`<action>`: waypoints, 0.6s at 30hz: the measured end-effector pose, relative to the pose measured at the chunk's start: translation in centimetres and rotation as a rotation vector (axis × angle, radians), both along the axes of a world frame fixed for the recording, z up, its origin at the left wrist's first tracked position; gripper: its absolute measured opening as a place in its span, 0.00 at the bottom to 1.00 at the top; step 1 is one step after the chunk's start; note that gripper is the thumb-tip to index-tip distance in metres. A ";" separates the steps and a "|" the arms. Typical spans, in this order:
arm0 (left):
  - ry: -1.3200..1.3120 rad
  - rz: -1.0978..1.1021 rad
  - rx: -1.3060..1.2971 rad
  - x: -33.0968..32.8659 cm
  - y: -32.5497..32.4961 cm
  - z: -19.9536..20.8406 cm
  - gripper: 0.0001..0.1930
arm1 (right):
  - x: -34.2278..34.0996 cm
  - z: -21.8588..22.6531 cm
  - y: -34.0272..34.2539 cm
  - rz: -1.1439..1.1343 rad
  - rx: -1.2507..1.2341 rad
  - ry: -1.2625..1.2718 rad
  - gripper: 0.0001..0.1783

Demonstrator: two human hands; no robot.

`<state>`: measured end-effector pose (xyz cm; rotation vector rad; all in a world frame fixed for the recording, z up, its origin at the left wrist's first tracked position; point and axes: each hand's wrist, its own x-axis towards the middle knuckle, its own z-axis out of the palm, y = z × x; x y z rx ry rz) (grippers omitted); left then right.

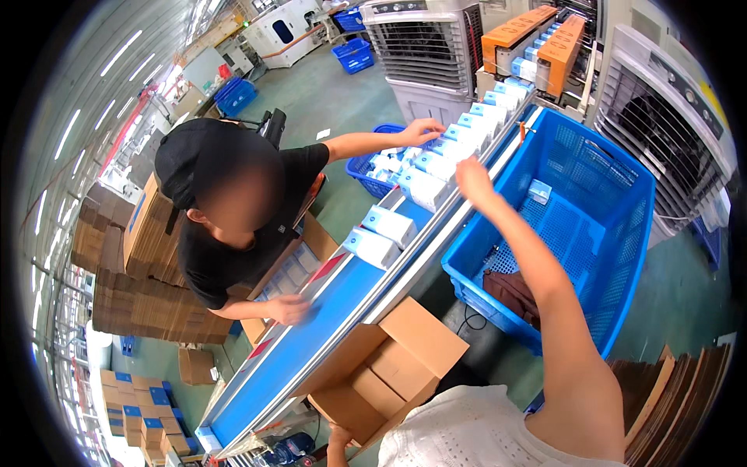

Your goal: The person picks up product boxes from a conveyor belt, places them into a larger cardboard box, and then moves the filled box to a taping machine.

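A row of small white-and-blue boxes (467, 136) stands along the far part of the blue conveyor belt (331, 311). My right hand (473, 180) reaches over the near rail with curled fingers at one of these boxes; its fingertips are partly hidden. Two more white-and-blue boxes (381, 236) sit apart, further down the belt. At the lower edge, my left hand (340, 436) grips the rim of an open cardboard box (424, 342), which stands against my side of the conveyor. Brown cardboard surfaces show inside it.
Opposite me, a co-worker's hand (422, 132) touches the row, while their other hand (289, 309) is blurred above the belt. A large blue crate (638, 233) at right holds a small box and brown cloth. Flattened cartons (685, 405) stand lower right; a filled carton (315, 233) sits opposite.
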<state>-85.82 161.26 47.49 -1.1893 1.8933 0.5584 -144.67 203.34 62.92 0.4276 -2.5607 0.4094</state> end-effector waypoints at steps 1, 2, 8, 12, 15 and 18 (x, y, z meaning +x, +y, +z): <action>0.005 0.028 0.009 -0.8 1.5 1.6 0.34 | -3.1 -0.4 2.3 0.064 -0.028 0.012 0.08; 0.039 -0.005 0.029 -1.7 2.2 3.2 0.39 | -5.9 -1.3 3.9 0.064 0.013 -0.031 0.09; -0.028 -0.134 -0.172 1.4 -1.0 2.3 0.38 | -7.9 -4.4 -0.3 0.122 0.035 -0.256 0.08; 0.082 -0.167 -0.282 -1.4 1.9 7.5 0.29 | -3.5 -2.8 -1.9 0.177 -0.133 -0.129 0.07; 0.212 -0.181 -0.350 -1.5 3.1 8.7 0.27 | 0.0 -1.1 -2.9 0.313 -0.025 0.002 0.05; 0.279 -0.135 -0.324 -1.8 3.0 7.2 0.27 | 0.7 -0.8 -2.8 0.339 -0.046 0.080 0.03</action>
